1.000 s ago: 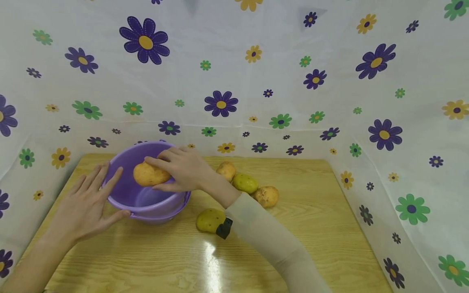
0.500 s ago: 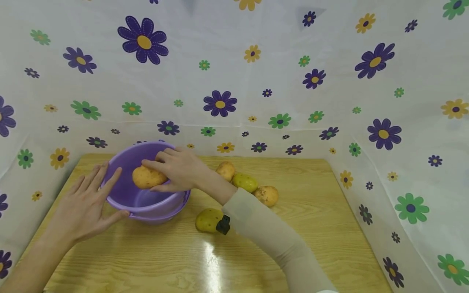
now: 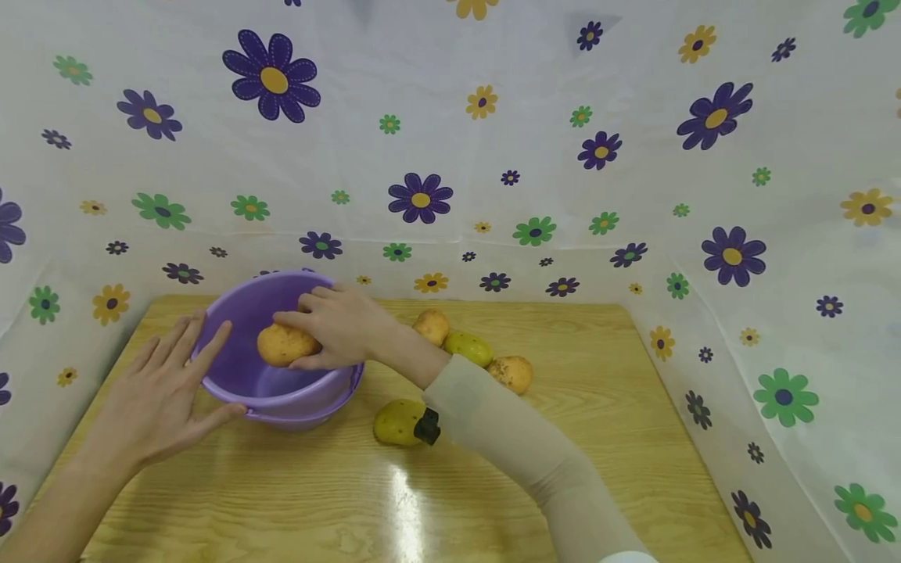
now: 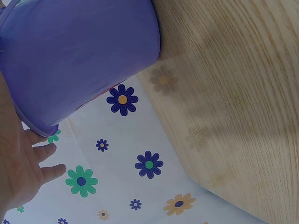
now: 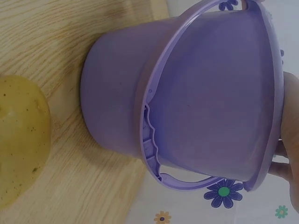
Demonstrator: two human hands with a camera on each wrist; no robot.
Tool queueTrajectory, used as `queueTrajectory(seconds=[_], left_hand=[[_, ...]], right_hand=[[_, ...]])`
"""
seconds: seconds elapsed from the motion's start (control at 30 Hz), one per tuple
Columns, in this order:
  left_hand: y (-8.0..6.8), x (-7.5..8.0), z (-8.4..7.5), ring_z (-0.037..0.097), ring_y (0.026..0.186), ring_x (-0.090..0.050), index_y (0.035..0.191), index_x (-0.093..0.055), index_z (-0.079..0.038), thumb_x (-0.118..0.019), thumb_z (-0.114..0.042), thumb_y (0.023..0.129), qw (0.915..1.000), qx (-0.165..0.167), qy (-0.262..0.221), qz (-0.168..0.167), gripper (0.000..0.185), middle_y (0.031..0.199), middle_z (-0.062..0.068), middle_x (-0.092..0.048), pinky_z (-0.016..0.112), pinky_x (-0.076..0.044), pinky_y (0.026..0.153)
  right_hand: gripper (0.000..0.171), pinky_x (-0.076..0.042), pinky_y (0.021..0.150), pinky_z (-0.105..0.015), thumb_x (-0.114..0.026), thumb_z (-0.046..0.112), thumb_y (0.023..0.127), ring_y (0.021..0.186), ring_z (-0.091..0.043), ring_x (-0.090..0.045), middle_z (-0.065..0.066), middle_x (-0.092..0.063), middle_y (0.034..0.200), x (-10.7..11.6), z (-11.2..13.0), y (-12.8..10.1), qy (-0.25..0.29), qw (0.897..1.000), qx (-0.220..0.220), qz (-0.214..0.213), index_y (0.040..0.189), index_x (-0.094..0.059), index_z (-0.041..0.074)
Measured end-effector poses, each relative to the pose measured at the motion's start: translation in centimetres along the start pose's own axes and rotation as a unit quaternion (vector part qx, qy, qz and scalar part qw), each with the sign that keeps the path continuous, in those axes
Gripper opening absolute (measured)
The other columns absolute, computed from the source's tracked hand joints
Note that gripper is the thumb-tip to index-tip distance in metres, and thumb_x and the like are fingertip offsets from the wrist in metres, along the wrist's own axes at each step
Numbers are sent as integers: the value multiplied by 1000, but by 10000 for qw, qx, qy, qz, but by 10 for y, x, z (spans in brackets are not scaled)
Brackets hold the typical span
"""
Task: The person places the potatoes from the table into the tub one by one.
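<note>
A purple bucket (image 3: pixel 232 375) stands on the wooden table (image 3: pixel 493 485) at the left; it also fills the left wrist view (image 4: pixel 84 56) and the right wrist view (image 5: pixel 210 98). My right hand (image 3: pixel 338 324) grips a yellow potato (image 3: pixel 281 345) over the bucket's open top. My left hand (image 3: pixel 165 391) lies flat with straight fingers against the bucket's left side. Several more potatoes lie to the right of the bucket: one at the back (image 3: pixel 432 326), a greenish one (image 3: pixel 468 348), one further right (image 3: pixel 512 374) and one near my sleeve (image 3: pixel 397 422).
A flowered white cloth (image 3: pixel 450 156) walls in the table at the back and on both sides. A small black device (image 3: pixel 427 427) sits on my right wrist. Bare wood runs along the front and right of the table.
My right hand has carried the potato a little lower into the bucket's mouth. My left hand stays against the bucket.
</note>
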State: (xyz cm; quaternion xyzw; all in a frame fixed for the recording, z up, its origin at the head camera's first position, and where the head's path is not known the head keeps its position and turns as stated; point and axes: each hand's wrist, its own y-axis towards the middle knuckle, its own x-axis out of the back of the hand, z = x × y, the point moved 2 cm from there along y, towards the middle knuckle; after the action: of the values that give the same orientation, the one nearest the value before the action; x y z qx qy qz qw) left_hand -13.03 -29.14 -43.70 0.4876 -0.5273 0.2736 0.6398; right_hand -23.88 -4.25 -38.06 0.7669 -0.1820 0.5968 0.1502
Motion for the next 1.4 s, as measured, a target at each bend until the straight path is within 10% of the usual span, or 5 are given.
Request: queueTrajectory(seconds=[0.57,1.4], left_hand=[[-1,1,0,41,164,-22,170,-22,-18,-63,-77,87,10000,53,-67,-29,110,178,18,-15,50,0,139],[-2,2,-1,44,161,-27,170,-22,-18,-63,-78,87,9999,119,-42,45,110,178,19,-16,44,4,139]], right_hand=[[87,-54,112,-35,-51,79,95,139,-19,-58,-2,-58,154,0,-5,-3,236,9997,-12,0,165,-37,28],[93,-47,122,-41,-59,77,91,147,-27,-54,-7,-58,157,-1,-14,-62,244,9915,-40,-1274,162,-42,20]])
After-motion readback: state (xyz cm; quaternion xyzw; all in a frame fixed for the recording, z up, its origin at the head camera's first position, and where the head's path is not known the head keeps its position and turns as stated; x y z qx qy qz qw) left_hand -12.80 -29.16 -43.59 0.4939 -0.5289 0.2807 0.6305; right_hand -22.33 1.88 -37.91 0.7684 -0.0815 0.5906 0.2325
